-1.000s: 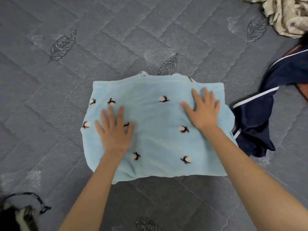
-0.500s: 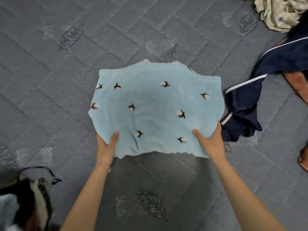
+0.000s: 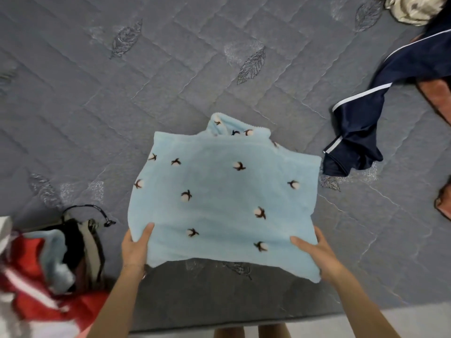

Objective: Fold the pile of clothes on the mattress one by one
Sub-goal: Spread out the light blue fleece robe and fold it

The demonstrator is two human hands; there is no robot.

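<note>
A folded light-blue fleece garment (image 3: 219, 198) with small dark-and-white flower marks is lifted off the grey quilted mattress (image 3: 122, 93) near its front edge. My left hand (image 3: 135, 247) grips its near left corner, thumb on top. My right hand (image 3: 314, 252) grips the near right corner the same way. The garment's far edge hangs lower, near the mattress; a collar flap sticks out there.
A stack of clothes (image 3: 48, 259) in red, white, blue and black lies at the left front edge. A navy garment with white stripes (image 3: 380, 101) sprawls at the right beside rust-coloured cloth (image 3: 436, 96). A beige patterned cloth (image 3: 410, 8) sits far right.
My hands went from pressing flat on the garment to gripping its near corners and lifting it toward me. The view shifted back, showing the mattress edge and the stack at left.
</note>
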